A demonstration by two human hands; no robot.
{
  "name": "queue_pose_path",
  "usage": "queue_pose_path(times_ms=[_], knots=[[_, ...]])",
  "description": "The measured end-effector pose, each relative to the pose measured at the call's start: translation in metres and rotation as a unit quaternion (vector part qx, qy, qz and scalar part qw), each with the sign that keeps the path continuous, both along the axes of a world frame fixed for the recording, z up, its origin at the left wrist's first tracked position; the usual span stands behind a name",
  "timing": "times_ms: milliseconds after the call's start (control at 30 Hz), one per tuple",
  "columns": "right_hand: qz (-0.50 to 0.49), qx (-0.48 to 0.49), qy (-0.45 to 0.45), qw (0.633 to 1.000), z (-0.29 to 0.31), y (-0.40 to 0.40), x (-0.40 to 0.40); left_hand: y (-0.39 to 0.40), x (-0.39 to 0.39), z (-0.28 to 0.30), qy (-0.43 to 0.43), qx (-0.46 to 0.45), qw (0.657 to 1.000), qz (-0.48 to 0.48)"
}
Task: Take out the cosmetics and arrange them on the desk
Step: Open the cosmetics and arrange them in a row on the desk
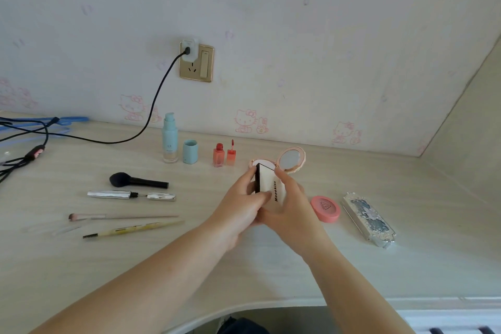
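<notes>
Fingers of both hands are curled around a small flat palette (267, 184) with "Mooekiss" printed along its cream lid. It is held tilted up just above the desk (189, 266), partly opened like a book. The left hand (238, 206) grips the dark lower half, with its thumb pressed on the near edge. The right hand (291, 206) holds the cream lid, its index finger reaching up along the far edge.

Just behind the palette an open round compact (282, 161) sits on the desk, its mirror lid tilted up to the right. To the right of the hands lies a pink round case (325, 209), and beside that a long ornate silver case (368, 219) set at an angle.

Near the wall stands a pale blue pump bottle (170, 138) with its blue cap (190, 152) just beside it. Further right stands a red lip tint bottle (218, 155), with its wand cap (231, 153) upright next to it.

On the left of the desk, four things lie in a rough column: a black powder brush (138, 181), a silver mascara (131, 195) pulled partly open, a thin pink brush (122, 216) and a yellowish brow pencil (132, 228) with a spoolie end.

A black cable (151, 114) runs from a charger in the gold wall socket (196, 62) down to the left, where blue hangers (54, 120) lie at the desk's far edge.
</notes>
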State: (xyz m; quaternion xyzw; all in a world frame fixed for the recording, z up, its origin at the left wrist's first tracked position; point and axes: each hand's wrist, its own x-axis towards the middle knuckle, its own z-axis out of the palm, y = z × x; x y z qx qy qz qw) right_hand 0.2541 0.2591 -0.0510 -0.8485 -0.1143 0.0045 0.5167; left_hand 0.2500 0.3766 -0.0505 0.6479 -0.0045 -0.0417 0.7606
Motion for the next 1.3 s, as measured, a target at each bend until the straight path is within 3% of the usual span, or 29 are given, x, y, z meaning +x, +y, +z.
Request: queue_pose_path(times_ms=[167,400,500,633,733,867,1067,1300], knots=[[0.057,-0.179,-0.102,0.977,0.011,-0.028,0.001,0.020,0.005,0.007,-0.003,0.008,1.000,-0.013],[0.198,-0.354,-0.216,0.888,0.034,-0.046,0.017,0.031,0.009,0.019,0.020,0.026,0.997,-0.074],[0.180,-0.336,-0.217,0.899,0.041,-0.052,0.022,0.032,0.011,0.021,0.047,-0.007,0.995,-0.088],[0.079,-0.273,-0.177,0.942,0.039,-0.050,0.018,0.023,0.010,0.017,0.062,-0.190,0.974,-0.105],[0.026,-0.243,-0.120,0.962,0.033,-0.043,0.015,0.000,0.007,0.009,0.004,-0.188,0.975,-0.116],[0.038,-0.173,-0.039,0.983,0.030,-0.049,0.015,-0.026,0.004,0.005,-0.008,-0.248,0.968,-0.047],[0.013,-0.212,-0.075,0.974,0.027,-0.072,0.020,-0.069,0.006,0.018,0.020,-0.270,0.962,-0.022],[-0.065,-0.217,-0.092,0.970,0.040,-0.127,0.045,-0.134,0.040,0.044,0.131,-0.266,0.955,-0.012]])
